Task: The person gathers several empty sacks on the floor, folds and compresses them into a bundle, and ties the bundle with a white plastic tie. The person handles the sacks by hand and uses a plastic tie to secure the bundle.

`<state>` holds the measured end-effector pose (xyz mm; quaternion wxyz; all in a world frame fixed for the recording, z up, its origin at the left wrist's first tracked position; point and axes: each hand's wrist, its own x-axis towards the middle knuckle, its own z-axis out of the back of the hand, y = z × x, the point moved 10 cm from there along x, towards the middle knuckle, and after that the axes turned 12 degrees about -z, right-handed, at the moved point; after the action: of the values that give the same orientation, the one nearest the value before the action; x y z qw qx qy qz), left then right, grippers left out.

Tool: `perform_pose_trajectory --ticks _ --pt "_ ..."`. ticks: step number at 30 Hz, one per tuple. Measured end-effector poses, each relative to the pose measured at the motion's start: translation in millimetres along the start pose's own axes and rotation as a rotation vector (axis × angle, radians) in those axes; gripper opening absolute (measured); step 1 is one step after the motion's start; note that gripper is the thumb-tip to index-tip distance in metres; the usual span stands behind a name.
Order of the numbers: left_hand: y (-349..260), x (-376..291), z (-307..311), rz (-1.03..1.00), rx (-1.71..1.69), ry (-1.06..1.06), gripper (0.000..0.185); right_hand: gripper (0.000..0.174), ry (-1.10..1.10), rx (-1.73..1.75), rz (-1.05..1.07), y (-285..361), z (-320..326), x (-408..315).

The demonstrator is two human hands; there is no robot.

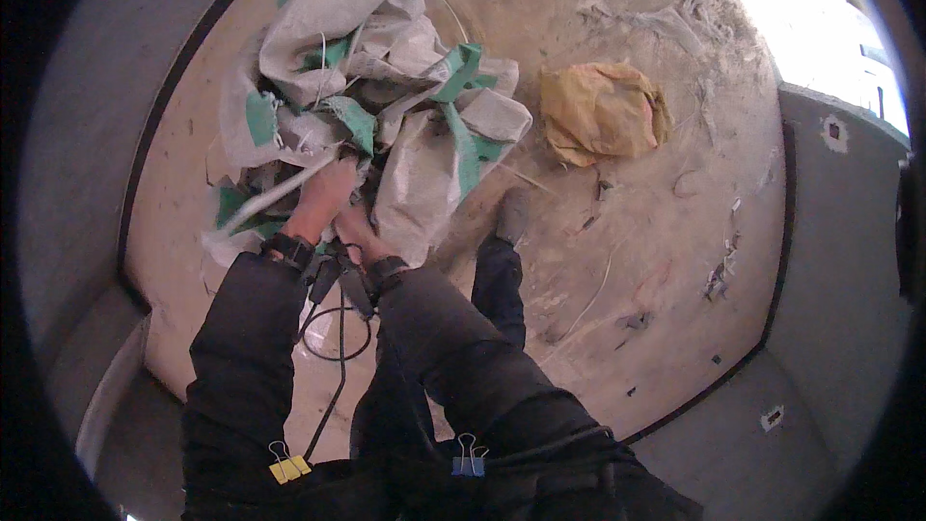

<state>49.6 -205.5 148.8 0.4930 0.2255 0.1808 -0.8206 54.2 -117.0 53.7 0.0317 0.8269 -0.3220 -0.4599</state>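
Observation:
A crumpled heap of white and green woven plastic sacks [419, 181] lies on the floor before me. My left hand [329, 192] reaches into its near side, beside a pale rod-like strip [278, 195] slanting across the dark gap between the folds. Right below it, my right hand [354, 224] is close against the left one, at the edge of the same gap. The fingers of both hands are largely hidden, so their grip is not visible. Each wrist wears a dark strap, and black cables [340, 354] hang below the wrists.
To the right of the heap lies a crumpled yellow-brown sack [604, 112]. Scraps and debris [718, 278] dot the dusty floor [651, 217]. Grey walls [839, 246] with dark lower edges enclose both sides. My shoe [514, 213] stands near the heap. Bright light enters at upper right.

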Motion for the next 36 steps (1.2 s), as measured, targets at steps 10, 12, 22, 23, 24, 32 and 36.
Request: perform_pose_trajectory --ticks 10,12,22,23,24,32,36 --pt "10.6 22.3 -35.7 0.219 -0.375 -0.023 0.033 0.028 0.101 -0.404 -0.269 53.1 33.8 -109.4" --pt "5.2 22.2 -52.9 0.112 -0.233 0.166 0.031 0.025 0.393 -0.512 -0.274 92.8 54.9 -148.2" --pt "41.8 8.3 -86.9 0.553 -0.766 0.091 0.052 0.037 -0.851 -0.375 0.217 256.3 455.7 -70.9" --pt "43.1 0.5 -93.1 0.645 -0.842 0.127 0.050 0.043 -0.891 -0.381 0.267 259.9 486.3 -61.2" --pt "40.7 1.3 -92.2 0.599 -0.835 0.163 0.048 0.047 -1.044 -0.184 0.044 237.5 532.0 -49.5" --pt "34.8 10.5 -94.8 0.528 -0.534 0.418 0.033 0.067 -0.946 -0.121 -0.041 273.7 614.1 -18.9" --pt "21.5 20.7 -85.3 0.599 -0.645 0.418 0.036 0.055 -0.979 0.024 -0.146 273.9 623.6 -13.2"
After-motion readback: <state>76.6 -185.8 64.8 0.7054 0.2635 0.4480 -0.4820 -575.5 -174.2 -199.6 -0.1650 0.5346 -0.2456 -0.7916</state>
